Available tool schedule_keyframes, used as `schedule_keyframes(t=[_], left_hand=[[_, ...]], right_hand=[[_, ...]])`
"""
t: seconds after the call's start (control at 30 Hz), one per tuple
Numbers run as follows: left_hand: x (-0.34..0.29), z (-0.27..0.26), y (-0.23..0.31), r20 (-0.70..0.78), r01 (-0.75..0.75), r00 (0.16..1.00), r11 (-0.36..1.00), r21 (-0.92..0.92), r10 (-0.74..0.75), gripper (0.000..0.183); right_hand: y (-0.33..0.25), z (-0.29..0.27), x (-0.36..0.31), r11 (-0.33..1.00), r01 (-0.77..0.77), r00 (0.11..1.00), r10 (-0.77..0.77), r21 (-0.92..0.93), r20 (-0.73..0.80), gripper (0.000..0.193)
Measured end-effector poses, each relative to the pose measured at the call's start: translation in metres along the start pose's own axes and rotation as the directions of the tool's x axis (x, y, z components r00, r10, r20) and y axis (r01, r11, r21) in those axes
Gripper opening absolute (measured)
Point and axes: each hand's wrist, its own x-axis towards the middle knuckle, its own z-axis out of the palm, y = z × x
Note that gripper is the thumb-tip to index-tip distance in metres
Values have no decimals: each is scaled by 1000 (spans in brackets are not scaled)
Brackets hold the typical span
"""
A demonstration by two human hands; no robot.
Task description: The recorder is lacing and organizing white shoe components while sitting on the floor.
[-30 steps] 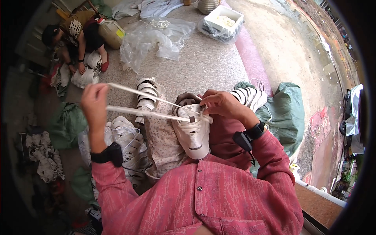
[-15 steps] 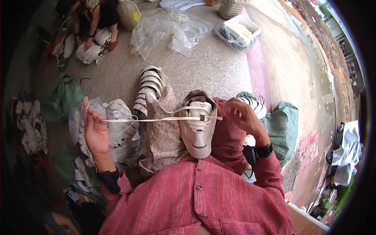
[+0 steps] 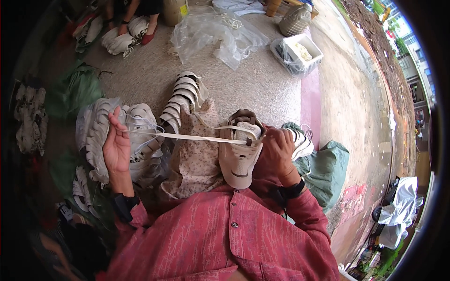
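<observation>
A beige and white sneaker [image 3: 240, 161] rests on my lap with its toe toward me and its brown-lined opening away. A flat white shoelace [image 3: 201, 137] stretches from its eyelets leftward to my left hand [image 3: 117, 147], whose fingers are closed on it, palm up. A second strand of lace sags between the shoe and the left side. My right hand [image 3: 280, 152] is at the shoe's right edge beside the eyelets, fingers bent and pressed together. What its fingertips grip is hidden. Patterned cloth [image 3: 192, 159] covers my left leg beside the shoe.
Stacked white shoe uppers [image 3: 185, 96] stand beyond my left knee, with more uppers [image 3: 143, 136] in plastic at left. Green sacks [image 3: 328, 171] lie on both sides. Ahead are a clear plastic sheet [image 3: 220, 40], a white box [image 3: 304, 49] and another person's hands [image 3: 123, 30] on uppers.
My right hand has come down and inward to the shoe's right edge, its fingers closing. The lace stays stretched to my left hand. The whole view has shifted slightly.
</observation>
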Motion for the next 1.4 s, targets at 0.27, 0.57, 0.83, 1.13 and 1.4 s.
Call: schedule_keyframes(t=[0.27,0.57,0.83,1.13,1.4], left_hand=[[-10,-7,5,-52,25,998,1000,-5,-26,46],[8,29,-133,412,-464,854,-110,879,-316,11],[10,18,-177,403,-584,763,-272,765,-505,16],[16,13,-189,440,-685,687,-313,658,-578,18],[24,22,-194,331,-598,735,-334,729,-592,10]], right_hand=[[-5,-23,14,972,-121,978,82,199,193,29],[9,20,54,798,-492,816,283,348,505,42],[6,36,61,801,-555,758,375,225,533,41],[5,44,57,778,-532,800,332,336,500,31],[7,48,54,859,-361,908,236,362,345,24]])
